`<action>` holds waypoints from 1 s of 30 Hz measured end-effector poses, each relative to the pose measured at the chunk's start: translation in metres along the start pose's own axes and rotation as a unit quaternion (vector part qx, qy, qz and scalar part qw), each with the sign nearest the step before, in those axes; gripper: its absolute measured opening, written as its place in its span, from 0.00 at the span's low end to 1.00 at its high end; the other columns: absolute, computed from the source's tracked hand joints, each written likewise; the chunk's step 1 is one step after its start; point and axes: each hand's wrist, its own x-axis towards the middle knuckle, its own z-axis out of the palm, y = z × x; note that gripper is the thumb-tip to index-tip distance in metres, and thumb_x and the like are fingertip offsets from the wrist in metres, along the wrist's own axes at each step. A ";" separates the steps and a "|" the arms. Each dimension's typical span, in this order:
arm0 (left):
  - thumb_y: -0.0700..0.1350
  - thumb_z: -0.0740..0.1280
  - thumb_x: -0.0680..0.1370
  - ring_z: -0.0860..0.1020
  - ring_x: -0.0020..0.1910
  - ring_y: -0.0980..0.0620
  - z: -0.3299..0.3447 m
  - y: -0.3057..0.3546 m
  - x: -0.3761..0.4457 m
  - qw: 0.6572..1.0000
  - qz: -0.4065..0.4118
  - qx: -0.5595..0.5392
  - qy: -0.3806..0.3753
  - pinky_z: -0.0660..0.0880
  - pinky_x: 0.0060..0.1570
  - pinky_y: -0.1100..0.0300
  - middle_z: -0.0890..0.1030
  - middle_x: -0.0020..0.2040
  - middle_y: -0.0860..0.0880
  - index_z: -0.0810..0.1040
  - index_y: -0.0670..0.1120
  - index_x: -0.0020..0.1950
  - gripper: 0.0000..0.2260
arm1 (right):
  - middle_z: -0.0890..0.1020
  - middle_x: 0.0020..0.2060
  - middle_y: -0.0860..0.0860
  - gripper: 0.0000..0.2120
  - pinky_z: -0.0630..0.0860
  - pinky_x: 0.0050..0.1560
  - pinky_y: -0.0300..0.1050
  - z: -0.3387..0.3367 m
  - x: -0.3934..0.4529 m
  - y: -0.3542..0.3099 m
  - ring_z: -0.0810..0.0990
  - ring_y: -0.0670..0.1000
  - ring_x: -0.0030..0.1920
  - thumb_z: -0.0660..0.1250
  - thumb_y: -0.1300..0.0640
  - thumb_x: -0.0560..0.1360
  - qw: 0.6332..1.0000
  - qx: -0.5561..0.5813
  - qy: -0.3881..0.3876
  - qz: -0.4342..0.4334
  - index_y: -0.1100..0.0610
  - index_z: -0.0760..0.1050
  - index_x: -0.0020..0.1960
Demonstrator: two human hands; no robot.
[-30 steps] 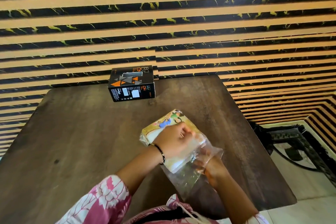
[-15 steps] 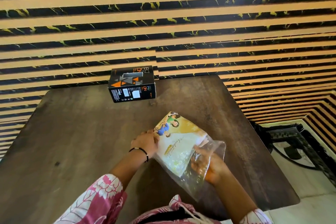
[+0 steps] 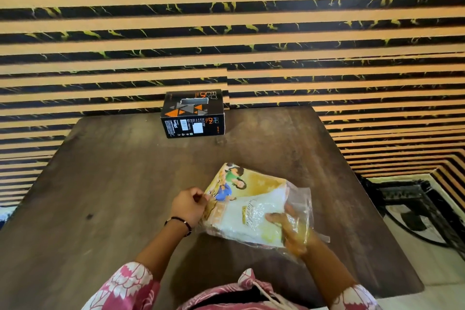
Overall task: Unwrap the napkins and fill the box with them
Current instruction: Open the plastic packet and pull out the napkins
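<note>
Napkin pack (image 3: 247, 205) turned flatter | left hand (image 3: 188, 206), right hand (image 3: 293, 230) pinching edges

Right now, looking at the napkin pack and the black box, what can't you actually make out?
- Black box, head view: its inside is out of sight, so whether it holds napkins is unknown.
- Napkin pack: napkin count hidden by the printed wrapper.
- Right hand: fingers blurred behind clear plastic, grip unclear.
- Left hand: fingertips hidden at the pack's edge.
- Box print: too small to read.
</note>
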 end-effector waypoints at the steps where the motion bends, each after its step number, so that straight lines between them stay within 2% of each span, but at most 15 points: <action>1: 0.44 0.68 0.74 0.72 0.34 0.49 -0.003 -0.002 -0.001 1.000 0.000 -0.011 0.007 0.65 0.31 0.63 0.75 0.30 0.51 0.74 0.48 0.34 0.10 | 0.80 0.56 0.62 0.25 0.82 0.39 0.51 -0.002 -0.002 -0.004 0.84 0.60 0.49 0.71 0.67 0.68 1.000 -0.020 0.003 0.009 0.64 0.71 0.64; 4: 0.44 0.68 0.74 0.73 0.35 0.47 -0.012 -0.006 -0.001 1.000 0.002 -0.012 0.005 0.66 0.32 0.60 0.75 0.30 0.50 0.73 0.49 0.32 0.11 | 0.82 0.49 0.61 0.15 0.81 0.33 0.39 -0.005 -0.014 -0.024 0.85 0.47 0.34 0.64 0.71 0.72 0.997 -0.073 0.019 0.013 0.67 0.74 0.59; 6: 0.45 0.67 0.75 0.75 0.37 0.46 -0.017 -0.007 -0.002 1.000 0.009 0.016 -0.015 0.66 0.34 0.58 0.76 0.33 0.48 0.74 0.47 0.36 0.08 | 0.81 0.45 0.56 0.15 0.78 0.30 0.34 -0.009 -0.020 -0.037 0.84 0.42 0.32 0.62 0.72 0.74 0.998 -0.050 0.024 0.007 0.66 0.73 0.60; 8: 0.47 0.66 0.75 0.77 0.45 0.45 -0.019 -0.003 -0.006 0.996 0.022 0.073 -0.042 0.69 0.40 0.58 0.79 0.42 0.47 0.74 0.45 0.46 0.06 | 0.81 0.50 0.58 0.17 0.80 0.37 0.40 -0.016 -0.017 -0.041 0.84 0.48 0.39 0.61 0.67 0.76 0.996 -0.078 0.034 0.011 0.65 0.69 0.65; 11: 0.49 0.62 0.77 0.72 0.63 0.44 -0.013 0.011 -0.008 0.985 0.110 0.122 -0.045 0.70 0.59 0.52 0.73 0.63 0.43 0.64 0.42 0.68 0.21 | 0.81 0.53 0.60 0.17 0.82 0.41 0.51 -0.020 -0.007 -0.040 0.82 0.57 0.48 0.63 0.59 0.76 0.996 -0.050 0.026 0.071 0.60 0.71 0.64; 12: 0.49 0.61 0.77 0.69 0.66 0.44 -0.010 0.019 -0.007 0.980 0.156 0.118 -0.044 0.68 0.63 0.51 0.69 0.67 0.43 0.60 0.43 0.70 0.24 | 0.83 0.50 0.59 0.15 0.82 0.40 0.51 -0.017 -0.005 -0.039 0.83 0.58 0.47 0.62 0.59 0.76 0.996 -0.046 0.018 0.080 0.60 0.72 0.61; 14: 0.51 0.61 0.77 0.67 0.67 0.44 -0.002 0.029 0.001 0.960 0.235 0.134 -0.073 0.65 0.68 0.49 0.67 0.69 0.44 0.58 0.45 0.72 0.26 | 0.86 0.36 0.57 0.08 0.81 0.30 0.45 -0.015 -0.002 -0.036 0.85 0.55 0.35 0.59 0.62 0.78 0.995 -0.050 0.016 0.087 0.64 0.75 0.51; 15: 0.52 0.60 0.77 0.67 0.67 0.44 0.002 0.032 0.006 0.950 0.249 0.157 -0.099 0.63 0.68 0.46 0.67 0.70 0.45 0.56 0.47 0.73 0.27 | 0.85 0.30 0.56 0.09 0.79 0.25 0.42 -0.013 -0.001 -0.034 0.84 0.52 0.29 0.58 0.65 0.78 0.996 -0.048 0.024 0.068 0.66 0.76 0.46; 16: 0.53 0.59 0.77 0.67 0.68 0.44 0.005 0.032 0.011 0.943 0.244 0.185 -0.127 0.62 0.69 0.44 0.67 0.71 0.45 0.54 0.48 0.73 0.28 | 0.84 0.28 0.55 0.09 0.78 0.23 0.40 -0.013 0.002 -0.033 0.83 0.51 0.27 0.58 0.67 0.78 0.997 -0.062 0.034 0.043 0.66 0.76 0.44; 19: 0.59 0.53 0.77 0.62 0.72 0.46 0.014 0.022 0.017 0.925 0.198 0.268 -0.181 0.53 0.70 0.38 0.62 0.74 0.49 0.51 0.51 0.74 0.28 | 0.85 0.31 0.50 0.08 0.80 0.28 0.39 -0.013 -0.005 -0.034 0.85 0.47 0.31 0.61 0.69 0.76 0.991 -0.128 0.032 -0.013 0.60 0.77 0.47; 21: 0.61 0.49 0.78 0.58 0.74 0.48 0.018 0.011 0.016 0.912 0.170 0.325 -0.186 0.49 0.69 0.35 0.57 0.76 0.51 0.49 0.52 0.75 0.28 | 0.86 0.41 0.54 0.10 0.83 0.40 0.50 -0.022 -0.005 -0.035 0.86 0.54 0.41 0.63 0.69 0.74 0.989 -0.142 0.039 -0.030 0.60 0.76 0.54; 23: 0.60 0.47 0.79 0.51 0.76 0.51 0.020 0.003 0.010 0.902 0.142 0.364 -0.183 0.41 0.68 0.31 0.50 0.78 0.52 0.45 0.51 0.75 0.27 | 0.83 0.52 0.60 0.17 0.78 0.53 0.64 -0.031 -0.008 -0.036 0.83 0.62 0.50 0.65 0.67 0.74 0.990 -0.123 0.059 -0.044 0.61 0.72 0.62; 24: 0.59 0.46 0.79 0.48 0.76 0.52 0.020 0.000 0.007 0.899 0.133 0.377 -0.181 0.38 0.67 0.30 0.47 0.78 0.53 0.43 0.51 0.75 0.27 | 0.82 0.55 0.61 0.18 0.75 0.56 0.67 -0.036 -0.011 -0.036 0.82 0.63 0.53 0.65 0.66 0.74 0.990 -0.111 0.067 -0.049 0.60 0.71 0.64; 26: 0.59 0.45 0.79 0.45 0.76 0.53 0.018 -0.001 0.001 0.898 0.119 0.389 -0.168 0.37 0.65 0.29 0.44 0.77 0.54 0.42 0.52 0.75 0.27 | 0.81 0.56 0.62 0.18 0.74 0.57 0.67 -0.044 -0.017 -0.035 0.80 0.65 0.54 0.65 0.65 0.74 0.992 -0.086 0.079 -0.056 0.59 0.71 0.64; 30: 0.59 0.46 0.79 0.45 0.76 0.51 0.013 -0.003 -0.003 0.898 0.073 0.411 -0.140 0.39 0.65 0.28 0.45 0.78 0.53 0.43 0.51 0.75 0.28 | 0.81 0.56 0.59 0.17 0.81 0.48 0.60 -0.057 -0.028 -0.036 0.80 0.63 0.54 0.62 0.65 0.75 0.991 0.001 0.095 -0.090 0.58 0.71 0.63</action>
